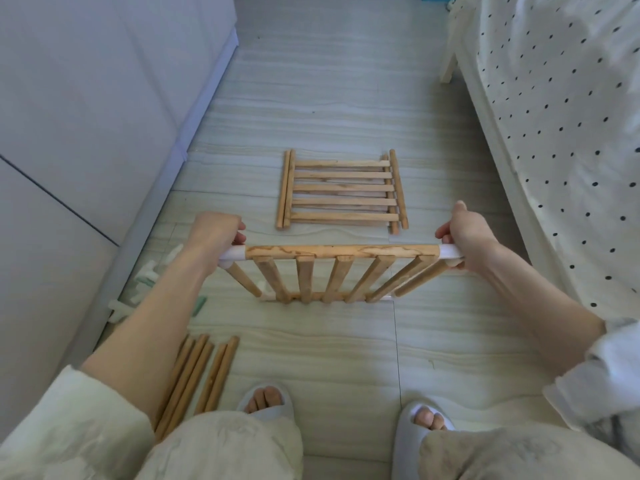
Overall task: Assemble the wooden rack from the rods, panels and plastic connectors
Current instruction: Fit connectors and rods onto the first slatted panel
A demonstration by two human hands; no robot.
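A slatted wooden panel (341,251) stands upright on the floor in front of me, its top rod capped at each end by a white plastic connector (233,253). My left hand (216,233) grips the left connector. My right hand (465,233) grips the right connector (450,251), thumb raised. Short rods slant down from both connectors. More slatted panels (343,190) lie flat, stacked on the floor farther ahead. Several loose rods (197,372) lie by my left knee. Spare white and green connectors (145,278) lie along the left wall.
A white wardrobe (86,133) runs along the left. A bed with a dotted cover (561,140) fills the right side. My slippered feet (265,400) are at the bottom, on the tiled floor (325,98).
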